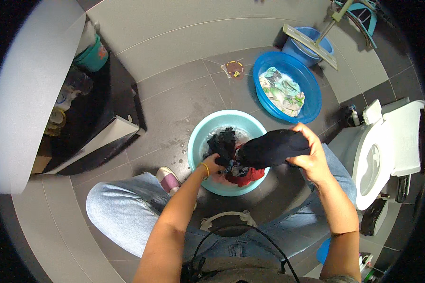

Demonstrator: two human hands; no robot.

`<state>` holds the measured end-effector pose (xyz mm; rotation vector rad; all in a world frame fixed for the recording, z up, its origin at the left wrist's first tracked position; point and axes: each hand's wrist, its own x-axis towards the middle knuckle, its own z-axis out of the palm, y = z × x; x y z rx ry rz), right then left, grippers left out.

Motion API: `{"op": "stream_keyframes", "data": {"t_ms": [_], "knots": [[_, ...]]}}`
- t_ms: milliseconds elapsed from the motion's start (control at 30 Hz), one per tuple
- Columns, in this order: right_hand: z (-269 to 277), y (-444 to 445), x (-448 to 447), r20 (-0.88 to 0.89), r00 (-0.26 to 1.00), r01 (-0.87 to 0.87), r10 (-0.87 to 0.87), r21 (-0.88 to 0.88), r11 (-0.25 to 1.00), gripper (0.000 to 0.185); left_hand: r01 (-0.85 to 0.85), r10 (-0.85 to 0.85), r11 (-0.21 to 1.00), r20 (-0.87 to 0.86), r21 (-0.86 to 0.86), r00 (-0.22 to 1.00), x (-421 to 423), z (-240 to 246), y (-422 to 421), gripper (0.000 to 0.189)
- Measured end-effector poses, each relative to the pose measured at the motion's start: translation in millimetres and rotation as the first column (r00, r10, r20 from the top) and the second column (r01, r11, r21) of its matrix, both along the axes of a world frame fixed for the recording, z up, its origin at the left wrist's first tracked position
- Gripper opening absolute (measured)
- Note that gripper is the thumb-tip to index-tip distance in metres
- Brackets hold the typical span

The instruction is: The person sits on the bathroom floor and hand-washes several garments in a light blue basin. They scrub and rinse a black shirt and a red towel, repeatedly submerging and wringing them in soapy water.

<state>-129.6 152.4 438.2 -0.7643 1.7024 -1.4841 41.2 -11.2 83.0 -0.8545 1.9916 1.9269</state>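
A light turquoise basin (195, 139) of sudsy water stands on the floor before me. My right hand (313, 155) grips one end of a black cloth (274, 148), raised over the basin's right rim. The cloth's other end hangs down towards the wet laundry. Inside the basin, my left hand (210, 167) has its fingers curled on dark wet fabric (224, 143); its fingertips are partly hidden. A red cloth (249, 178) lies beneath the black one, along the near side of the basin.
Beyond the basin sits a deep blue tub (264, 95) with pale and green clothes in suds. Behind it are a blue bucket (306, 33) and a mop (310, 47). A toilet (361, 177) stands right, a black corner shelf (92, 102) left. A round brown cover (234, 69) lies on the floor.
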Motion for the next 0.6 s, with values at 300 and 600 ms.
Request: {"op": "stream_keyframes", "data": {"t_ms": [300,600], "knots": [[-56.0,-31.6,12.4,-0.025,0.907,0.412,-0.420,-0.156,0.898,0.036,0.663,-0.660,0.726,0.086,-0.183,0.746,-22.5,49.1,45.0,0.055],[-280.9,-70.1,78.5,-0.369,0.919,0.209,-0.136,0.166,0.964,0.053,0.670,-0.663,0.729,0.099,-0.139,0.742,2.1,-19.6,34.4,0.078]]}}
